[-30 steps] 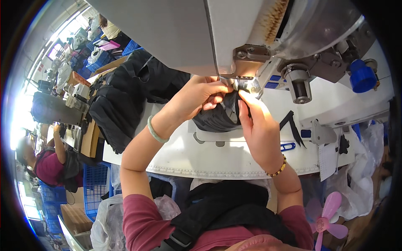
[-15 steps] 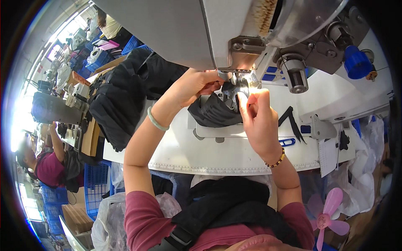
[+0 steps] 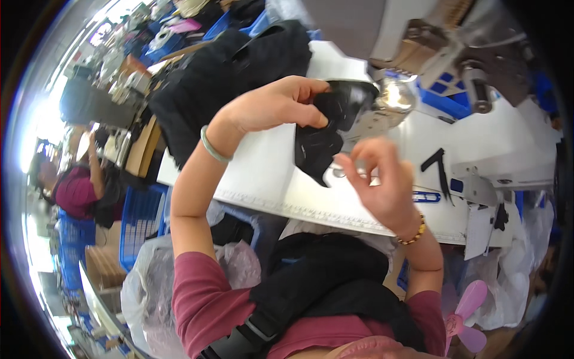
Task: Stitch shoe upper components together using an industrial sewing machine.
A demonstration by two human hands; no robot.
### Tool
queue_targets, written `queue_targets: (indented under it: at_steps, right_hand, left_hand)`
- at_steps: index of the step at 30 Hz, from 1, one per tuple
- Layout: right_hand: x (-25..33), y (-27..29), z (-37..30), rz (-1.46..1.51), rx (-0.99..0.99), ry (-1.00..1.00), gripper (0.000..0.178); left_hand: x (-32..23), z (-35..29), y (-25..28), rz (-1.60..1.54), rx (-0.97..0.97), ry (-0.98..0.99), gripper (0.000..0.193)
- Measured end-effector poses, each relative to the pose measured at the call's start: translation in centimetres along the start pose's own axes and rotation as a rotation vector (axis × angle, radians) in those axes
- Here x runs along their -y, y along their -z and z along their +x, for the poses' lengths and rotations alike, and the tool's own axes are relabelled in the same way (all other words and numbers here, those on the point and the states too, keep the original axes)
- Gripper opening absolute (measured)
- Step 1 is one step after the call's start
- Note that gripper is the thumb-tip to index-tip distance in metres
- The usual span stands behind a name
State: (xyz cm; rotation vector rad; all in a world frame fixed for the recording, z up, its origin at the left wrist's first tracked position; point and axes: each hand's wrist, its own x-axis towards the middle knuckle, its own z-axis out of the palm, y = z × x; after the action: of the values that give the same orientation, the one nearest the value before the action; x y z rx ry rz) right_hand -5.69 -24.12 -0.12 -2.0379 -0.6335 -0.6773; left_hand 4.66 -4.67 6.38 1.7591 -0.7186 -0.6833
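My left hand (image 3: 286, 107) is closed on the edge of a black fabric piece (image 3: 314, 140), pinched between thumb and fingers. The fabric hangs over the white worktable, left of the sewing machine's shiny metal bed end (image 3: 394, 99). My right hand (image 3: 384, 182), smeared by motion, is at the fabric's lower right with its fingers curled. Whatever it holds, if anything, cannot be made out. The sewing machine head (image 3: 418, 45) stands above and to the right, apart from the fabric.
A large heap of black fabric (image 3: 233, 72) lies at the far left. On the white table (image 3: 269, 179) are black strips (image 3: 441, 170) and a blue tool (image 3: 426, 197). A pink fan (image 3: 463, 317) stands at lower right. Another person (image 3: 78, 188) works at far left.
The black fabric piece has come off the machine's needle area, moved leftward by my left hand. My right hand has shifted down and slightly right. The view has turned a little.
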Motion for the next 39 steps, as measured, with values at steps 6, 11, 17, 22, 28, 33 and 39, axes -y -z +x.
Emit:
queue_targets:
  at_steps: [6, 11, 17, 22, 28, 33, 39]
  right_hand:
    - [0.7, -0.3, 5.3, 0.268, 0.392, -0.173, 0.048]
    - [0.0, -1.7, 6.1, 0.453, 0.616, -0.258, 0.04]
    - [1.1, -2.8, 6.6, 0.272, 0.366, 0.018, 0.017]
    - [1.3, -2.5, 2.7, -0.183, 0.177, 0.73, 0.019]
    - [0.0, -2.2, 1.3, -0.298, 0.127, 0.877, 0.023]
    - [0.0, -2.1, 1.3, -0.213, 0.173, 0.832, 0.029]
    - [2.1, -1.8, 1.7, 0.168, 0.288, -0.176, 0.027]
  left_hand:
    - [-0.8, -5.6, 0.5, 0.411, 0.053, 0.065, 0.049]
    - [1.1, -8.1, 0.1, 0.28, -0.251, -0.144, 0.048]
    - [2.0, -8.1, -0.9, 0.205, -0.328, -0.167, 0.037]
    - [3.6, -7.7, -1.7, -0.075, -0.421, -0.247, 0.029]
    - [4.3, -6.8, -2.3, -0.291, -0.399, -0.257, 0.023]
    - [4.5, -7.1, -2.5, -0.228, -0.415, -0.285, 0.023]
    - [4.6, -7.8, -5.8, 0.172, -0.436, -0.386, 0.03]
